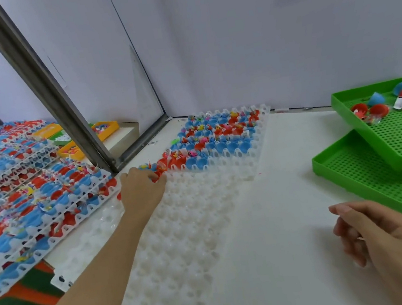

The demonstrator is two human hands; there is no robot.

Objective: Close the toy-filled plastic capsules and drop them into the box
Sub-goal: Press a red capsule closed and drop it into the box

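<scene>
Your left hand (143, 188) pinches a red capsule half (157, 176) at the white tray (179, 232), while your right hand (374, 234) hovers loosely curled, holding nothing, over the counter (283, 243).

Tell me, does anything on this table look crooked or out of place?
Yes. The upper green tray sits tilted, one edge propped on the lower green tray rather than nested flat, with loose capsule halves and paper slips scattered inside. On the left, the stacked white trays of capsules overlap unevenly, slumping toward the table edge.
</scene>
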